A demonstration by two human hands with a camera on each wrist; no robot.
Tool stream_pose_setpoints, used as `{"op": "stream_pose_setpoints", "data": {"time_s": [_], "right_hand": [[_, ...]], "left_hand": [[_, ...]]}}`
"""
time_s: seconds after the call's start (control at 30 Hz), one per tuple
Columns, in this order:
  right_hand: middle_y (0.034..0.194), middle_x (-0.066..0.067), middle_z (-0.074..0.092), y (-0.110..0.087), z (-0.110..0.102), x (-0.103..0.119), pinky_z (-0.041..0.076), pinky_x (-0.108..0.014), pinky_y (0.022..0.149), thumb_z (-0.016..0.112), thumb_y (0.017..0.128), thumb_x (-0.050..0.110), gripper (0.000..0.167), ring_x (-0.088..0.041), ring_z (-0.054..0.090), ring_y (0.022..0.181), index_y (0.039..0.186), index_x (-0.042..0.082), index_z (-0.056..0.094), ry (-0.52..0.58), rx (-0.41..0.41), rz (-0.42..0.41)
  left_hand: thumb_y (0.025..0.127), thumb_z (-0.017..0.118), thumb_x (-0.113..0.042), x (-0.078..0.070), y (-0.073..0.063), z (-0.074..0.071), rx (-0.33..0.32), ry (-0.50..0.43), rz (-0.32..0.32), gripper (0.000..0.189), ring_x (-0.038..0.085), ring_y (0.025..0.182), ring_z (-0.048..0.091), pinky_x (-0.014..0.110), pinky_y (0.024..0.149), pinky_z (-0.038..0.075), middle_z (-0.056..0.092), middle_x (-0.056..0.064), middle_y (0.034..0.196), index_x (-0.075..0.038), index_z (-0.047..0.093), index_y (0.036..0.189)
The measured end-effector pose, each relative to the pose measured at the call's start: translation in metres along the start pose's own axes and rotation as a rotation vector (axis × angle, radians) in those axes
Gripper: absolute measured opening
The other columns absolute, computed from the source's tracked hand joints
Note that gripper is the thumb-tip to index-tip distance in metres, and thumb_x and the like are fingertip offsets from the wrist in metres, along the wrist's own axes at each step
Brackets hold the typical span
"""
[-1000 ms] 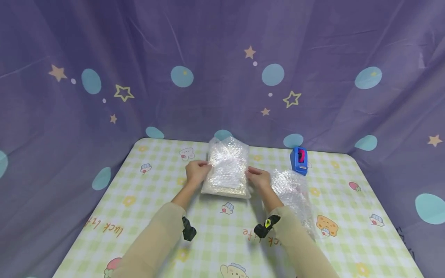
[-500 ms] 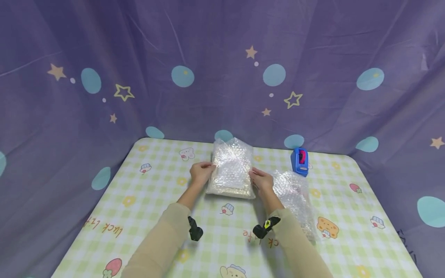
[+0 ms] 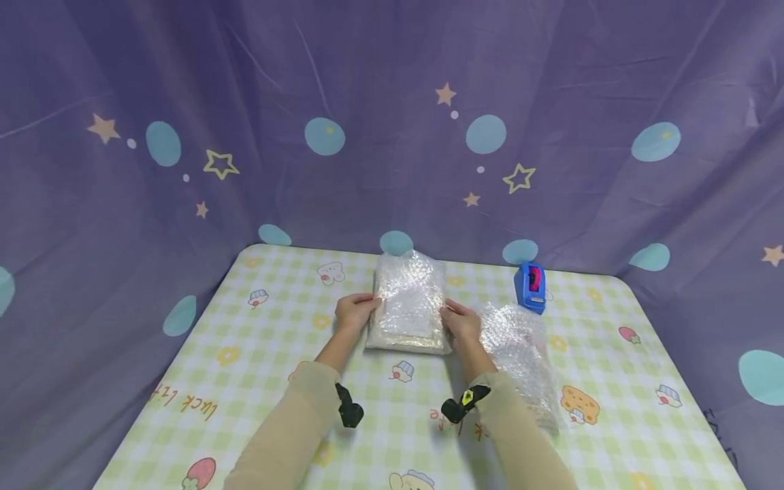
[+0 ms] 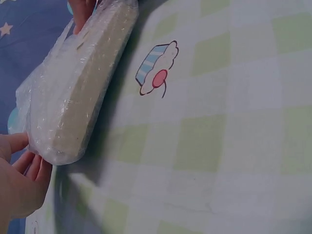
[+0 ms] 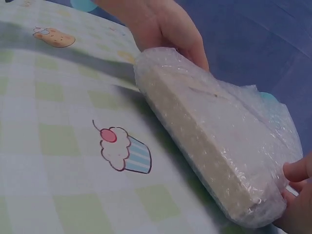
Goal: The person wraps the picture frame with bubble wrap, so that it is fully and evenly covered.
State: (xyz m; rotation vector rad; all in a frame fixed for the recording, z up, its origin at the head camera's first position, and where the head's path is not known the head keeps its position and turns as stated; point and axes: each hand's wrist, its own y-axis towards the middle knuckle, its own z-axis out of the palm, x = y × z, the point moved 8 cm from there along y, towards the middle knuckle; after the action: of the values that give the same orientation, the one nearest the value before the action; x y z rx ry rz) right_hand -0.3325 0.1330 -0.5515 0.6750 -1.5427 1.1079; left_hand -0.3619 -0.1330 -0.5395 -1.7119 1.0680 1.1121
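Observation:
A flat, pale boxy parcel in clear bubble wrap (image 3: 409, 299) is in the middle of the head view, towards the back of the table. My left hand (image 3: 355, 312) pinches its left edge between thumb and fingers. At the opposite edge, my right hand (image 3: 462, 322) grips the wrap in the same way. Both wrist views show the pale side of the parcel (image 4: 80, 105) through the wrap, with a shadow along the cloth below. Whether its underside touches the table is hard to tell. The right fingers (image 5: 295, 170) are partly cut off in the right wrist view.
A second bubble-wrapped item (image 3: 517, 361) lies to the right, partly behind the right forearm. Beyond it stands a blue tape dispenser (image 3: 530, 288) with a pink core. The table has a checked cloth (image 3: 263, 354), and a purple curtain (image 3: 392, 82) hangs behind it.
The parcel has shifted slightly right, with both hands holding it. Over the last half second its far end has come down a little and it lies flatter.

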Motion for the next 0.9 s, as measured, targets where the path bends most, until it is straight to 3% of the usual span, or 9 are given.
{"op": "stream_pose_setpoints", "data": {"time_s": [0.1,0.2,0.37,0.5,0.63,0.9], "right_hand": [[0.102,-0.02,0.073,-0.003,0.0,0.004,0.053,-0.011,0.062,0.067,0.083,-0.002,0.034,-0.001,0.061,0.068,0.117,-0.006,0.065,-0.083,-0.027,-0.056],[0.108,-0.025,0.07,-0.006,-0.001,0.008,0.056,-0.014,0.068,0.067,0.082,-0.002,0.033,-0.008,0.067,0.077,0.114,-0.006,0.066,-0.143,-0.044,-0.099],[0.111,-0.025,0.069,-0.007,-0.002,0.011,0.058,-0.021,0.074,0.067,0.083,0.002,0.032,-0.025,0.069,0.091,0.115,-0.004,0.067,-0.237,-0.059,-0.096],[0.116,-0.025,0.067,-0.007,-0.002,0.012,0.057,-0.033,0.089,0.063,0.085,0.005,0.034,-0.035,0.065,0.106,0.119,-0.002,0.065,-0.315,-0.063,-0.098],[0.118,-0.025,0.066,-0.008,-0.002,0.015,0.051,-0.04,0.101,0.061,0.086,0.005,0.035,-0.038,0.062,0.112,0.12,-0.003,0.064,-0.344,-0.08,-0.129],[0.119,-0.025,0.066,-0.009,-0.002,0.012,0.05,-0.04,0.102,0.059,0.086,0.004,0.036,-0.038,0.062,0.112,0.121,-0.003,0.063,-0.349,-0.075,-0.125]], "left_hand": [[0.077,0.077,-0.017,0.003,0.0,0.002,-0.01,-0.003,0.005,0.029,0.029,0.106,0.067,0.033,0.094,0.055,0.073,0.014,0.109,-0.005,0.073,0.103],[0.078,0.075,-0.018,0.005,-0.001,0.004,-0.014,0.004,-0.004,0.028,0.028,0.102,0.068,0.032,0.087,0.057,0.073,0.013,0.11,-0.007,0.073,0.104],[0.081,0.073,-0.021,0.003,-0.004,0.007,0.006,0.057,0.0,0.03,0.026,0.108,0.066,0.034,0.094,0.053,0.072,0.011,0.115,-0.01,0.072,0.11],[0.081,0.073,-0.02,0.001,-0.006,0.012,0.037,0.058,0.017,0.033,0.027,0.104,0.068,0.035,0.094,0.054,0.072,0.012,0.113,-0.009,0.07,0.113],[0.08,0.074,-0.016,0.0,-0.005,0.016,0.049,0.041,0.041,0.035,0.028,0.102,0.07,0.033,0.09,0.057,0.072,0.015,0.112,-0.005,0.069,0.113],[0.08,0.073,-0.012,-0.002,-0.007,0.017,0.035,0.054,0.075,0.034,0.031,0.102,0.069,0.036,0.091,0.056,0.071,0.018,0.111,-0.002,0.069,0.112]]}}
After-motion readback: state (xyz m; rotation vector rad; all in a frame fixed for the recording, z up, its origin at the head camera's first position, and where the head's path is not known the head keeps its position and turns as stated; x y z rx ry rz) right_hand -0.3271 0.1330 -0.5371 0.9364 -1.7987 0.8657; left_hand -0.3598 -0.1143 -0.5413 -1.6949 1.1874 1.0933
